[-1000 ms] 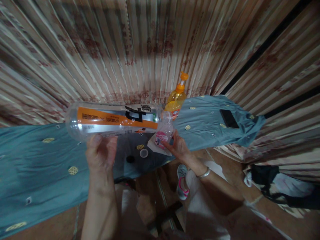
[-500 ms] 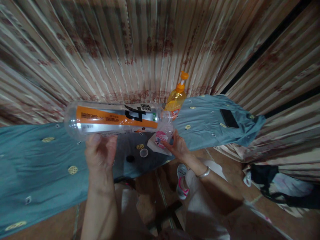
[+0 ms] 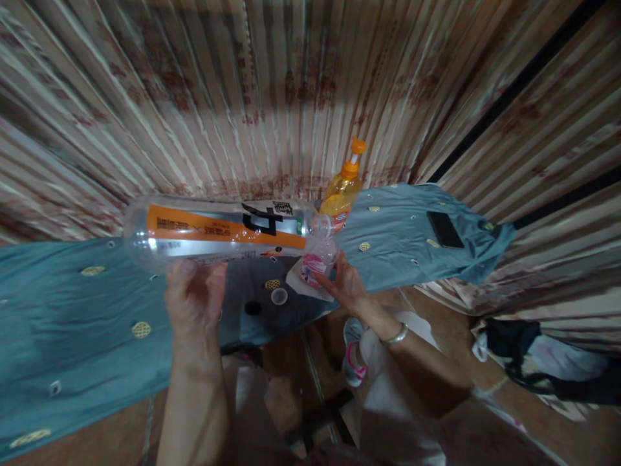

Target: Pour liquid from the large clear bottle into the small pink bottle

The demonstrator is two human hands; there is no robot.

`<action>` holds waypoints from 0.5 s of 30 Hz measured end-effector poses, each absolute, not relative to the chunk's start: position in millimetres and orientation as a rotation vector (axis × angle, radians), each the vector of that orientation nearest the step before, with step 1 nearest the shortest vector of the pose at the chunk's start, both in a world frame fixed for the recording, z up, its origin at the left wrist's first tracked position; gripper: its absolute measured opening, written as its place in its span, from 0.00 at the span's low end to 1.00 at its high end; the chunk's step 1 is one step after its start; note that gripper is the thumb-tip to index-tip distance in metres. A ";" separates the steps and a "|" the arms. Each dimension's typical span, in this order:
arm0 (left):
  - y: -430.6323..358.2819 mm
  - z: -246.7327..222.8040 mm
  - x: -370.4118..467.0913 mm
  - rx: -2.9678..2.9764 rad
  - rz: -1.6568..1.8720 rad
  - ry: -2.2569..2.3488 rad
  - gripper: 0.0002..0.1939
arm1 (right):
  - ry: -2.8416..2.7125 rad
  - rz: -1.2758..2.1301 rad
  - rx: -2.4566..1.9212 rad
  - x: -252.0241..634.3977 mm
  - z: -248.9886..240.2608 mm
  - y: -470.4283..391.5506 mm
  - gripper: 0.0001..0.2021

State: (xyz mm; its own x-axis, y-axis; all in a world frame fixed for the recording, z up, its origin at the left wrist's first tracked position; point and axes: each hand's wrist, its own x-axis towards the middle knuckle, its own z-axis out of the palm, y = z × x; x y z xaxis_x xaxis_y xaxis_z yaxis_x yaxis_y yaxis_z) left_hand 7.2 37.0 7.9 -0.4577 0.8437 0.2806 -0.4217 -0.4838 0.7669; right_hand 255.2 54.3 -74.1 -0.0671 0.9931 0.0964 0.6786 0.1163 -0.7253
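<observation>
The left hand's fingers [image 3: 183, 270] grip the large bottle [image 3: 218, 233] from beneath, toward its base, partly hidden behind it. The right hand's fingers [image 3: 324, 282] close on the small bottle [image 3: 314, 266], which looks upright at the large one's neck, over a white sheet [image 3: 321, 294]. Steadiness at that meeting point matters most: tilt slowly from the base, brace the small bottle without squeezing, and keep both necks lined up. The clear cap [image 3: 279, 296] and pump bottle [image 3: 340, 197] sit near on the surface [image 3: 402, 255].
</observation>
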 end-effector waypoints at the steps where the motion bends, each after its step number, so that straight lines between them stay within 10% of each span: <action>1: 37.5 7.4 7.4 0.837 2.020 0.788 0.18 | -1.813 0.689 -1.625 255.1 -73.9 54.2 0.18; 15: 35.2 10.1 4.2 0.946 1.935 0.837 0.14 | -1.830 0.615 -1.567 256.2 -88.2 57.6 0.23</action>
